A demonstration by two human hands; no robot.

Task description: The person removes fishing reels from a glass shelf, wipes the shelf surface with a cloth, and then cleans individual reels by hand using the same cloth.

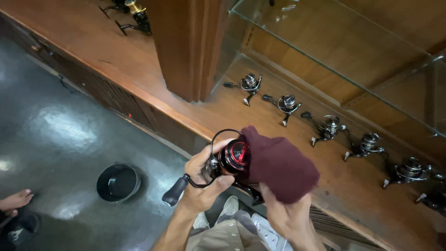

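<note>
Both hands are up over the edge of the wooden surface [153, 79], and the left hand [204, 183] is clamped around a black and red fishing reel [232, 158], thumb over the top, fingers curled underneath. The reel's wire bail arcs above the red spool, and its crank arm sticks out low to the left, ending in a dark knob [174, 191]. The right hand [283, 216] grips a maroon cloth [278, 165], which is pressed against the reel's right side and drapes over its body. The reel sits in mid-air between the hands, just in front of the surface's edge, not resting on it.

Behind, a row of five dark reels [325, 128] stands on the surface, running diagonally off to the right, well apart from the held one. A glass shelf [325, 51] hangs above them. Down on the grey floor [55, 130], a round black bucket [118, 182] sits to the left, and another person's bare foot [16, 200] shows at the far left edge
</note>
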